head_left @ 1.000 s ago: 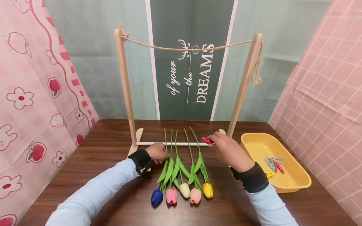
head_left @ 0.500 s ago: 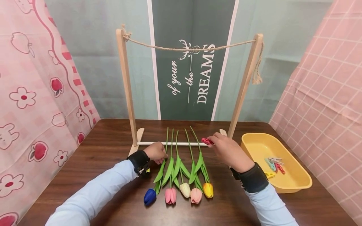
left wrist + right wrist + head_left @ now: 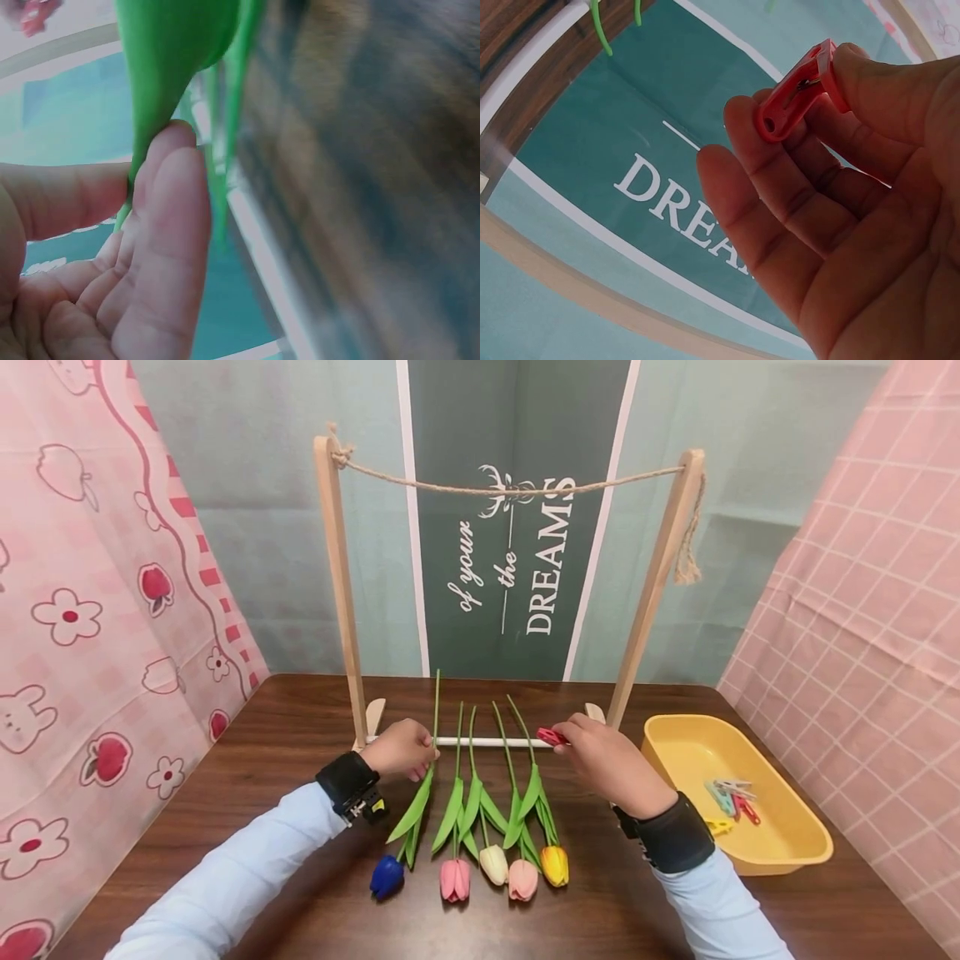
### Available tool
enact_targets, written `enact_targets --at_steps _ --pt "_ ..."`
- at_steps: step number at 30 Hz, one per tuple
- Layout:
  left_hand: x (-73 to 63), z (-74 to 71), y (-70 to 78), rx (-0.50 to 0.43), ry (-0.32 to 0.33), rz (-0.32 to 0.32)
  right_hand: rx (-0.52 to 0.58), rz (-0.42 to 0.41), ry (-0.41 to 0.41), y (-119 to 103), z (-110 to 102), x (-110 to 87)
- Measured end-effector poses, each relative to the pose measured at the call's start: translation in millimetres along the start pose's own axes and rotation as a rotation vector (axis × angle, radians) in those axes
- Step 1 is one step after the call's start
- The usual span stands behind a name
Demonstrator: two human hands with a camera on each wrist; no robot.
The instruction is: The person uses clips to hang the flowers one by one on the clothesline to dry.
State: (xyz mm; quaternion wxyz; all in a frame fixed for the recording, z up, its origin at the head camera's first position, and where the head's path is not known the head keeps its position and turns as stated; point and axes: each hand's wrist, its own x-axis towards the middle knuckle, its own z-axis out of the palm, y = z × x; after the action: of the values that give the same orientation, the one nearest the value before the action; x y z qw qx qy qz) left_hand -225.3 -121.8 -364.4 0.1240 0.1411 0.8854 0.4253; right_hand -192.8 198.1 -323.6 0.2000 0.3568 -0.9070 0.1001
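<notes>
My left hand (image 3: 403, 748) pinches the green stem of a blue artificial tulip (image 3: 387, 877) between thumb and fingers, just above its leaves. The stem's thin end points up past the white bar, and the bloom hangs toward me. In the left wrist view the green leaf (image 3: 161, 67) rises from the pinch. My right hand (image 3: 611, 760) holds a red clothespin (image 3: 799, 94) between thumb and fingertips, near the bar's right end. Right of the blue tulip lie a pink tulip (image 3: 454, 880), a white tulip (image 3: 494, 865), a pale pink tulip (image 3: 522, 880) and a yellow tulip (image 3: 555, 866).
A wooden frame with two posts (image 3: 341, 585) stands behind the tulips. A sagging rope (image 3: 465, 490) joins the post tops, and a white bar (image 3: 480, 742) runs low between them. On the right, a yellow basin (image 3: 686, 735) holds several clothespins (image 3: 738, 802).
My left hand has moved left and slightly away from me, drawing the blue tulip leftward, apart from the others. My right hand keeps nearly the same place with the red clothespin.
</notes>
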Motion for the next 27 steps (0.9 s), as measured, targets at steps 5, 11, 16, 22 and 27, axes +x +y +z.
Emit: enact_targets --at_steps 5,11,16,22,27 --pt "-10.5 -13.7 10.2 -0.03 0.043 0.063 0.002 0.002 -0.002 0 1 0.4" --pt "-22.9 -24.2 27.7 -0.067 0.075 0.134 0.001 -0.005 -0.002 0 3 0.4" --pt "-31.9 -28.6 41.4 -0.081 0.104 0.167 0.008 -0.005 -0.009 -1 5 2.0" --pt "-38.4 -33.9 53.7 -0.042 0.146 0.223 0.016 0.009 -0.017 0 3 1.6" --pt "-41.0 -43.2 63.8 -0.035 0.187 0.262 0.02 0.023 -0.022 2 1 1.2"
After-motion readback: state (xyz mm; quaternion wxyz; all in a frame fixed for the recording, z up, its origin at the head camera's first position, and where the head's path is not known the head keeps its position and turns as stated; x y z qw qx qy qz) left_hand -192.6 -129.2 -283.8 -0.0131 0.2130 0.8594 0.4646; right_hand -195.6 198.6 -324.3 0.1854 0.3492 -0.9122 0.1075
